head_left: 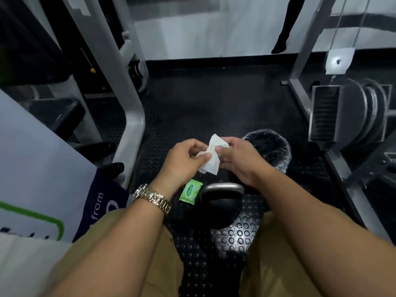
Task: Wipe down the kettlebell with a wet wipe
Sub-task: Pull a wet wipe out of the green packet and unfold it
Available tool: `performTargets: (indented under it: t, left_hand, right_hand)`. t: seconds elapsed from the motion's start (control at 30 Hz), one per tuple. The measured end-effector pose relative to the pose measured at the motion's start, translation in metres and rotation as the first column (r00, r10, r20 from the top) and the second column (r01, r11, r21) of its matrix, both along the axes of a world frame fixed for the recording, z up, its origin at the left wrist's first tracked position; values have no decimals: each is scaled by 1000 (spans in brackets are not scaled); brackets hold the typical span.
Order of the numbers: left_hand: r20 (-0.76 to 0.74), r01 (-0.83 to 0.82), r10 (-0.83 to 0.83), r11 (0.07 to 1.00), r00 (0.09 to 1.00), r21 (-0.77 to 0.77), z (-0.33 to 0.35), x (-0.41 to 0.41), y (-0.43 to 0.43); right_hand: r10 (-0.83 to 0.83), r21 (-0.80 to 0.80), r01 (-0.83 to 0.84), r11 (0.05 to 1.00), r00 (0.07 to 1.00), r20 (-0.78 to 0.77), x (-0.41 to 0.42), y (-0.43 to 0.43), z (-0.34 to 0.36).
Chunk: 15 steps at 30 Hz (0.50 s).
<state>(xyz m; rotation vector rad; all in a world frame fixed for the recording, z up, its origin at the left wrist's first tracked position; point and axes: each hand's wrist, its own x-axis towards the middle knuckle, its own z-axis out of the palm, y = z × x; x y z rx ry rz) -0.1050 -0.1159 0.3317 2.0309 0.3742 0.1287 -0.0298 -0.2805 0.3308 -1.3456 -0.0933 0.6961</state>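
Two knees in tan trousers (132, 254) frame the bottom of the view, with both bare forearms reaching forward over them. A metal watch (153, 198) sits on the left wrist. Between the legs, the black kettlebell (220, 204) stands on the studded rubber floor (235, 239), its grey handle uppermost. It lies below both hands and is touched by neither. Just to its left, a green wipe packet (190, 192) lies flat on the floor.

Above the kettlebell, the left hand (182, 161) and right hand (240, 159) hold a crumpled white wet wipe (211, 155) between them. The left thumb and fingers (203, 157) pinch its middle, and the right fingertips pinch its upper edge, so the lower part hangs free.

Beyond the right hand stands a black bin (270, 148) with a clear liner. Further off, a grey machine frame (130, 125) rises on the left and weight plates (364, 112) stand on the right.
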Motion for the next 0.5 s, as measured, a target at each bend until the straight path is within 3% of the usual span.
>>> performTargets:
  t: [0.07, 0.2, 0.4, 0.5]
  left_hand:
    - [15, -13, 13, 1000, 1000, 4, 12, -14, -2]
    - [104, -35, 41, 998, 994, -59, 44, -21, -8]
    - [81, 53, -30, 956, 996, -290, 38, -28, 2]
    - [92, 13, 29, 908, 995, -419, 48, -13, 7]
  right_hand:
    - [-21, -44, 25, 999, 996, 84, -12, -5, 11]
    - [-119, 21, 117, 993, 982, 145, -25, -16, 35]
    - [-156, -62, 179, 982, 950, 269, -33, -12, 51]
    - [-179, -44, 202, 978, 937, 300, -31, -13, 65]
